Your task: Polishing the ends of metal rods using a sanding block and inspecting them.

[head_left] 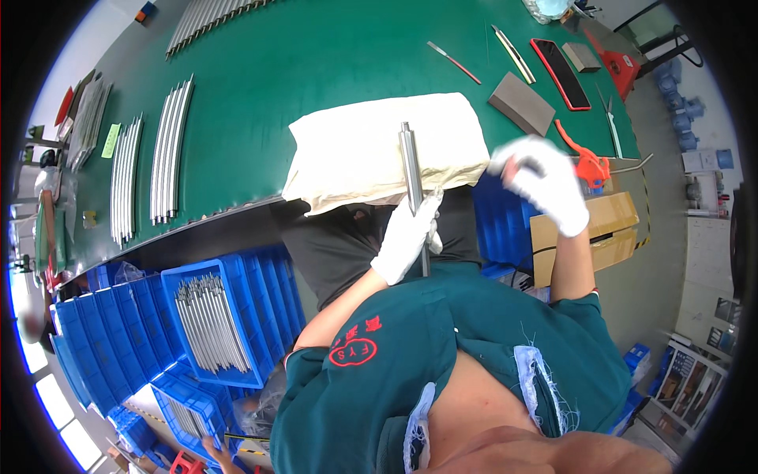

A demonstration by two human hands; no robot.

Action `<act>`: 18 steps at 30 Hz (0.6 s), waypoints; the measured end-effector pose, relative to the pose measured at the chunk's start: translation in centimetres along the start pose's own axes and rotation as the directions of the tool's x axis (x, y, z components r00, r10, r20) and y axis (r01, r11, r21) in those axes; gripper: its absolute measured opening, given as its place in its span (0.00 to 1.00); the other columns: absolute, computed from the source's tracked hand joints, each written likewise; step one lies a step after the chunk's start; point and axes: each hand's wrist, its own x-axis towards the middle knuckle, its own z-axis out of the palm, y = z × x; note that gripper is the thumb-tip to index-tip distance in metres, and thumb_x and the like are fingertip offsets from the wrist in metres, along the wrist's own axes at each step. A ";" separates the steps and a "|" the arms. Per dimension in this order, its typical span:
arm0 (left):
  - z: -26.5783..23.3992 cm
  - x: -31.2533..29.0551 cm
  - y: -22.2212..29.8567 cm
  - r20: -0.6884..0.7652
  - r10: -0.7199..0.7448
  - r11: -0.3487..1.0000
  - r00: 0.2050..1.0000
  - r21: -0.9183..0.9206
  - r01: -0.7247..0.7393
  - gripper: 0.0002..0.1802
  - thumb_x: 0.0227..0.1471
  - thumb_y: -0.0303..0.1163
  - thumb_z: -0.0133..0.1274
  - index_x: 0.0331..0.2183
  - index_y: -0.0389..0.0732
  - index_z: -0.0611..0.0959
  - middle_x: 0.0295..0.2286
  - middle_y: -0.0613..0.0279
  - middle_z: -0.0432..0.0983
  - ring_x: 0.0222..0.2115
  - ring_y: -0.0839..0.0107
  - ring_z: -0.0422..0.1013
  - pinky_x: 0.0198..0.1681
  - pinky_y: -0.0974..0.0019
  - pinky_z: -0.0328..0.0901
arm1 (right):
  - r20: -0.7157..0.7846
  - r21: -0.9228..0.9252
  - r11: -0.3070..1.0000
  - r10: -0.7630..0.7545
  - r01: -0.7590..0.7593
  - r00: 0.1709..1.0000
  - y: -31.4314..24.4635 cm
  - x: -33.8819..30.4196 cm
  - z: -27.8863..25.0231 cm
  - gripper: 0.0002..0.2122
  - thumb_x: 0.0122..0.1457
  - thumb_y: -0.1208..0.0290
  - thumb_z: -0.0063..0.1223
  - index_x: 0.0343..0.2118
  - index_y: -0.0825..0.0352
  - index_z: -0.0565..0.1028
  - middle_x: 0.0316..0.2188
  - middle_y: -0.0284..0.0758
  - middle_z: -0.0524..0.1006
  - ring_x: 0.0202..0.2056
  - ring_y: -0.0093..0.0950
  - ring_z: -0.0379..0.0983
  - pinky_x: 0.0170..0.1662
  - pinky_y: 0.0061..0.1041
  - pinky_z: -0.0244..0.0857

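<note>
My left hand (407,237), in a white glove, is wrapped round a smooth metal shaft (411,170). The shaft slants up and away from me; its narrower stepped end lies over a folded cream cloth (339,154) at the table edge. My right hand (546,188), also gloved, is raised just right of the cloth. Motion smears its curled fingers, so whether they hold anything cannot be made out. A grey-brown rectangular block (521,104) lies beyond that hand, and a red air blow gun (591,166) is to its right.
Metal shafts lie in rows (170,150) on the green table (260,87). At the right are a red-edged phone (560,75), a cutter knife (513,54) and a thin red-handled tool (454,63). Below stand a blue crate (257,316) of shafts and a cardboard box (545,245). Another person's hand (219,454) shows lower left.
</note>
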 end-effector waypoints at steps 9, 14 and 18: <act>0.1 -0.2 0.3 -0.001 0.018 0.992 1.000 0.123 -0.018 0.19 0.52 0.46 0.47 0.31 0.37 0.69 0.15 0.65 0.65 0.21 0.77 0.68 0.23 0.76 0.63 | 0.636 0.772 -0.096 0.084 -0.629 0.767 4.2 -7.8 16.7 0.17 0.55 0.72 0.49 0.46 0.74 0.64 0.40 0.37 0.71 0.41 0.26 0.69 0.46 0.25 0.64; 0.0 -0.7 1.4 0.030 -0.084 0.989 0.996 0.127 0.079 0.19 0.54 0.46 0.44 0.31 0.38 0.68 0.15 0.65 0.65 0.20 0.77 0.69 0.20 0.78 0.63 | 0.734 0.679 -0.118 0.080 -0.725 0.674 3.7 -7.2 15.4 0.17 0.56 0.72 0.47 0.47 0.73 0.64 0.41 0.41 0.70 0.43 0.34 0.70 0.48 0.31 0.64; -0.1 -0.6 0.9 0.028 -0.036 0.995 0.999 0.093 0.033 0.19 0.54 0.46 0.44 0.31 0.37 0.69 0.14 0.65 0.65 0.20 0.77 0.69 0.21 0.77 0.63 | 0.733 0.648 -0.311 0.005 -0.696 0.680 4.6 -7.7 16.2 0.17 0.57 0.72 0.46 0.47 0.73 0.63 0.42 0.42 0.70 0.43 0.36 0.69 0.49 0.33 0.64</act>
